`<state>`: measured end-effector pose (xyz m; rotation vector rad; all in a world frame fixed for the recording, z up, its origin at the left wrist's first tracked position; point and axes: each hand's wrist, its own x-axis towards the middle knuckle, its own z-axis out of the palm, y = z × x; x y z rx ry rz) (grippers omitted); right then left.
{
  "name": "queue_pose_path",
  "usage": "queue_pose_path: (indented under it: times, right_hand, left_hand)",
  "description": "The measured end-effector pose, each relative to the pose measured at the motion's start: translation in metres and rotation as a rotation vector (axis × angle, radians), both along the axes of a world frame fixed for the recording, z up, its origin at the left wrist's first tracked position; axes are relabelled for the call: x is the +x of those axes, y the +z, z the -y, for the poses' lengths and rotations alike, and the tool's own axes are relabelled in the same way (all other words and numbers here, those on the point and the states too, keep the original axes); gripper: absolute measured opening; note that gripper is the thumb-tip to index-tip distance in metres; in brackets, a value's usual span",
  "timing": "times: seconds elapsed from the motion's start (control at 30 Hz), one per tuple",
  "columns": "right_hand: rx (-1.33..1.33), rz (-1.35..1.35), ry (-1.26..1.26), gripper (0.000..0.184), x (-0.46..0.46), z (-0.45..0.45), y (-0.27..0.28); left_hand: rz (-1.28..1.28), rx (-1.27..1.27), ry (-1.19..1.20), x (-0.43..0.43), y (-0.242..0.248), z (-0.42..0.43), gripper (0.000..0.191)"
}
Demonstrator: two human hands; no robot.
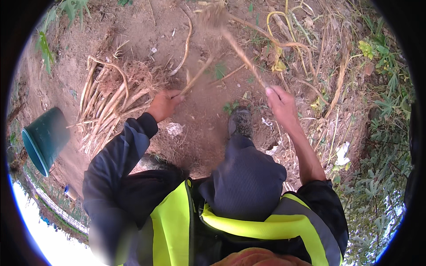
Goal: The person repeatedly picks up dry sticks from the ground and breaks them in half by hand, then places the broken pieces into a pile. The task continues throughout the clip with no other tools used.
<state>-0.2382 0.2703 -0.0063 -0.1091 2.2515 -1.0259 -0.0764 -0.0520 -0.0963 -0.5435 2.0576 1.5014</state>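
My left hand (167,103) grips a thin dry stalk (199,75) that slants up and to the right over bare soil. My right hand (281,103) is closed around the lower end of a longer dry stalk (244,58). That stalk's far end runs into a brown clump (213,16), blurred by motion, which looks like roots with soil. Just left of my left hand lies a pile of dry stalks (106,99), with reddish-brown fibrous roots (133,78) at its upper side.
A dark green bucket (50,138) lies tipped at the left. My boot (240,122) stands on the soil between my hands. Withered vines (293,43) spread at the upper right, and green leafy plants (382,186) line the right side. A pale lump (174,129) lies below my left hand.
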Motion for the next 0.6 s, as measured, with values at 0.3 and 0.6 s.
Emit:
queue_pose_path:
  times: [0.3, 0.6]
  right_hand:
    - [0.051, 0.100, -0.055, 0.030, 0.032, -0.012, -0.011]
    - [-0.085, 0.072, -0.199, 0.034, 0.033, -0.022, -0.016]
  left_hand:
    - [0.185, 0.199, 0.058, -0.005, -0.007, 0.006, 0.022]
    - [0.188, 0.231, 0.119, -0.006, -0.003, 0.004, 0.023]
